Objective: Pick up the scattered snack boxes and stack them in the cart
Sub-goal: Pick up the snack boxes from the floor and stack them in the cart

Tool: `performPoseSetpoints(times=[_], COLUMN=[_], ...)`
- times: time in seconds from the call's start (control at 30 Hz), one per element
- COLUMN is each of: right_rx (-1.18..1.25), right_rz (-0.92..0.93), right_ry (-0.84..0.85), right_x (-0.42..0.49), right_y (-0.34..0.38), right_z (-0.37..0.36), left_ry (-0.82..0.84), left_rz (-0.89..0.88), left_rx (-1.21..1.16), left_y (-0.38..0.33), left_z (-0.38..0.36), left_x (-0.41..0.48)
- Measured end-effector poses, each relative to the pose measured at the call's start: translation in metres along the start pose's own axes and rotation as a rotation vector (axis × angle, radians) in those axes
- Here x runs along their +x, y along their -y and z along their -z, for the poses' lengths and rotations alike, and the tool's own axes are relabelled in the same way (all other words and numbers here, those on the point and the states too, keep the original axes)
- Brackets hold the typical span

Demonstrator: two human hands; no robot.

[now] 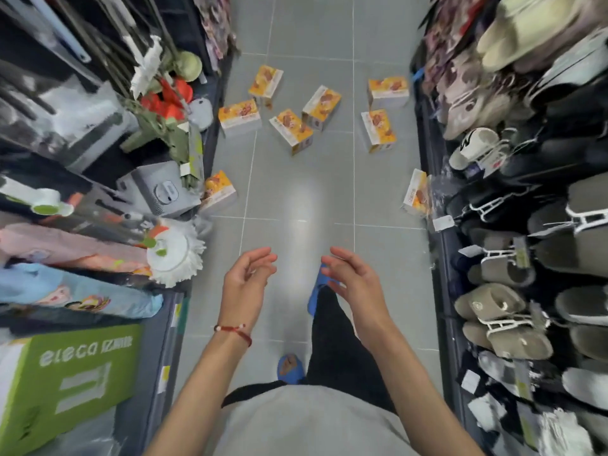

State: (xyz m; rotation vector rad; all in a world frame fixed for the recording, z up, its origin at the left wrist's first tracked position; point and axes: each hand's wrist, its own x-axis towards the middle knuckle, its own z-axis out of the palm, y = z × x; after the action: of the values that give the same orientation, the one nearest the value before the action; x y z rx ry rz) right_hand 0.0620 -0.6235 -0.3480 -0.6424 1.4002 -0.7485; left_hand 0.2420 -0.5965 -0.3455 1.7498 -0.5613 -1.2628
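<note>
Left hand (248, 278) and right hand (353, 279) are both empty, fingers loosely curled, beside the white mop head (177, 258). Eight orange snack boxes (291, 130) lie on the grey floor tiles (296, 192) beyond the mop head, the nearest just past it. Judged light, stiff, crushable cardboard; grip across the long sides. Smooth floor, narrow aisle. Cart not in view.

Eight snack boxes (291, 130) and two hands (248, 281) show.

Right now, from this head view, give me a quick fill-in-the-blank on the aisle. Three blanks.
1. The left hand and the right hand both hold ____.
2. The snack boxes lie scattered on the tiled ____.
3. The red bracelet is on the ____ wrist.
Missing words: nothing; floor; left.
</note>
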Motion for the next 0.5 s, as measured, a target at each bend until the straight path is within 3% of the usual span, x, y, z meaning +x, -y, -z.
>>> performPoseSetpoints(times=[0.5], right_rx=[-0.056], right_rz=[-0.039], right_ry=[0.108], right_x=[0.268], right_y=[0.23], right_z=[-0.07], left_ry=[-0.023], left_rz=[-0.001], left_rx=[-0.096], left_y=[-0.208], left_z=[-0.105], left_x=[0.255])
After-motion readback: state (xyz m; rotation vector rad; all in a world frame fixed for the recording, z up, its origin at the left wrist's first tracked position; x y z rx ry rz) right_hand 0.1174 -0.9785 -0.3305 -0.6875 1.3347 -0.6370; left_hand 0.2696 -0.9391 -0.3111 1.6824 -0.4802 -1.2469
